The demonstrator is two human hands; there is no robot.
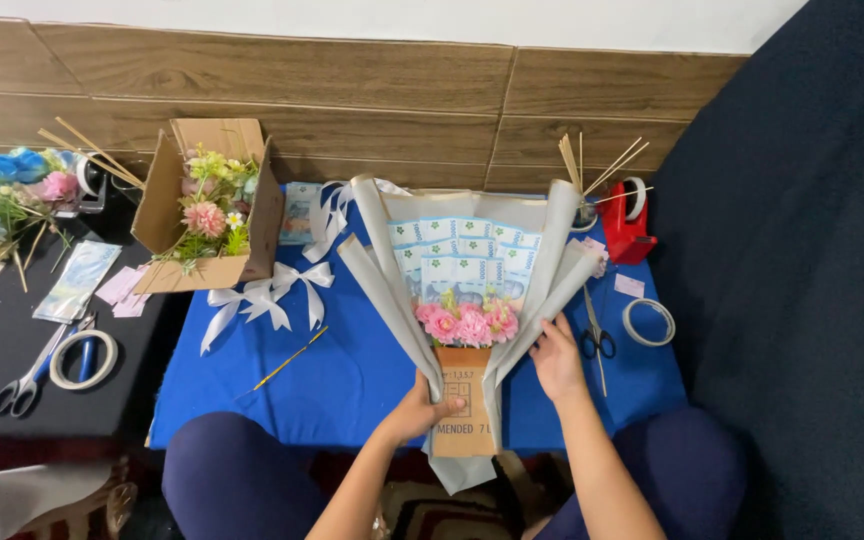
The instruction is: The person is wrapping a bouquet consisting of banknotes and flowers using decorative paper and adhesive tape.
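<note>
A bouquet (pixel 462 290) lies on a blue table (pixel 332 370): fanned banknotes over pink flowers (pixel 467 325), wrapped in grey paper (pixel 382 275) with a brown cardboard piece (pixel 462 410) at its base. My left hand (pixel 422 408) grips the lower left of the wrap and the cardboard. My right hand (pixel 555 357) presses the right fold of grey paper inward. Both hands are on the bouquet near its narrow bottom end.
White ribbon bows (pixel 267 295) and a thin stick (pixel 290 360) lie left of the bouquet. A cardboard box of flowers (pixel 207 210) stands at back left. Black scissors (pixel 594 335), a tape roll (pixel 648 321) and a red tape dispenser (pixel 627 225) sit right. More scissors (pixel 32 372) and tape (pixel 84 358) lie far left.
</note>
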